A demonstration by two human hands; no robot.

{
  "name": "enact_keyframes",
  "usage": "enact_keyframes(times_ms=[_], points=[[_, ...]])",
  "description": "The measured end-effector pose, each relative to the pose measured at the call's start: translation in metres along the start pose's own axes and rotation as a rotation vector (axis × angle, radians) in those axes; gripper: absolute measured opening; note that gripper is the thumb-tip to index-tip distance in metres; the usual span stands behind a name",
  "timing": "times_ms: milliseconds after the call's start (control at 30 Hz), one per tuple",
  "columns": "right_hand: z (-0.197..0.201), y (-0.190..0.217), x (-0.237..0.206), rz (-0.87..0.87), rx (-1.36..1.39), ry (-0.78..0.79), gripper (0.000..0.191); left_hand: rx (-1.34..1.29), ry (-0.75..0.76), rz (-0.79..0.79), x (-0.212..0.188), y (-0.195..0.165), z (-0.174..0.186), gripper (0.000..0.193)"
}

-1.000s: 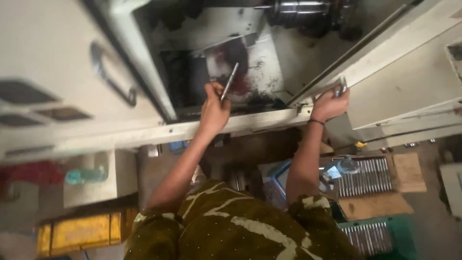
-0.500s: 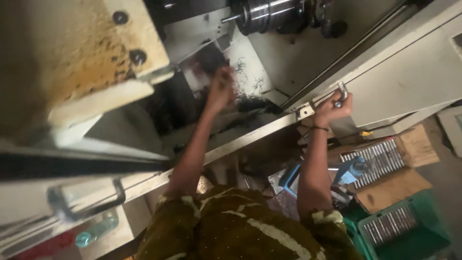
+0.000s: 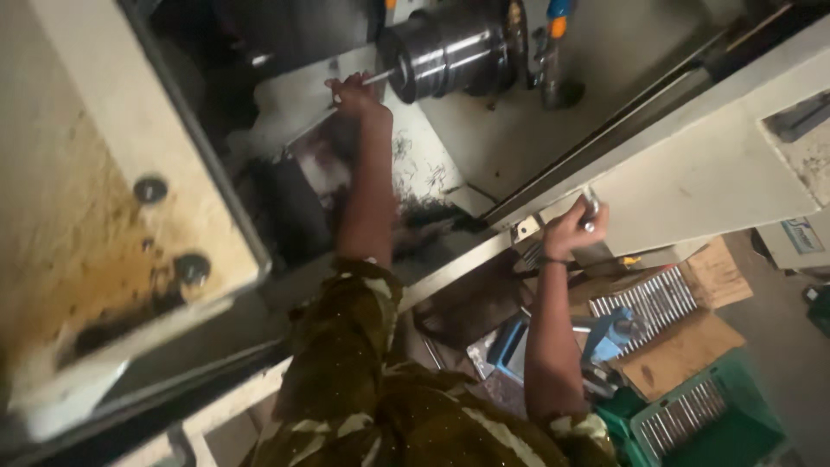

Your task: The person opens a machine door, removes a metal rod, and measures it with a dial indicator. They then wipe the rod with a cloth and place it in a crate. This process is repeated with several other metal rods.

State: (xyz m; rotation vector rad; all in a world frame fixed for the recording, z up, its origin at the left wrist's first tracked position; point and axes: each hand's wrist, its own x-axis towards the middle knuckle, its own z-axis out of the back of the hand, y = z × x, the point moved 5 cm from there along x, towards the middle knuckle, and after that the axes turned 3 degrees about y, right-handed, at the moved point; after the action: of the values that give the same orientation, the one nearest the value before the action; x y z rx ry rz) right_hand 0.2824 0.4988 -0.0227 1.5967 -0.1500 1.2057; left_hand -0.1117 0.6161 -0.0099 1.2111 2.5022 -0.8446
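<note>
My left hand [image 3: 354, 93] reaches deep into the open lathe-like machine and grips a thin metal rod [image 3: 379, 77] whose far end meets the round steel chuck [image 3: 450, 52]. My right hand [image 3: 572, 227] is closed around a small metal handle [image 3: 591, 207] on the cream sliding door [image 3: 718, 164] at the machine's front edge. Both arms are bare below patterned olive sleeves.
A rusty cream panel [image 3: 95, 216] with two bolts fills the left. Metal chips [image 3: 424, 207] lie inside the machine bed. Below right are a green crate [image 3: 709, 424] of metal rods, cardboard [image 3: 683, 346], another tray of rods [image 3: 653, 303] and a blue object [image 3: 605, 333].
The view has swung and moved closer. My left hand has carried the rod further into the machine, up to the chuck. My right hand has stayed on the door handle.
</note>
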Motion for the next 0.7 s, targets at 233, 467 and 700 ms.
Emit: enact_keyframes(times_ms=[233,467,700], points=[[-0.007,-0.018,0.000,0.037,0.043,0.003,0.026,-0.169,0.011,-0.051,0.028,0.009,-0.032,0.048],[-0.014,-0.032,0.002,-0.036,0.082,-0.033,0.026,0.075,0.174,-0.426,0.049,-0.044,0.000,0.046],[-0.010,-0.031,-0.005,0.006,0.082,-0.029,0.029,0.279,0.341,-0.166,0.045,-0.002,0.024,0.046]])
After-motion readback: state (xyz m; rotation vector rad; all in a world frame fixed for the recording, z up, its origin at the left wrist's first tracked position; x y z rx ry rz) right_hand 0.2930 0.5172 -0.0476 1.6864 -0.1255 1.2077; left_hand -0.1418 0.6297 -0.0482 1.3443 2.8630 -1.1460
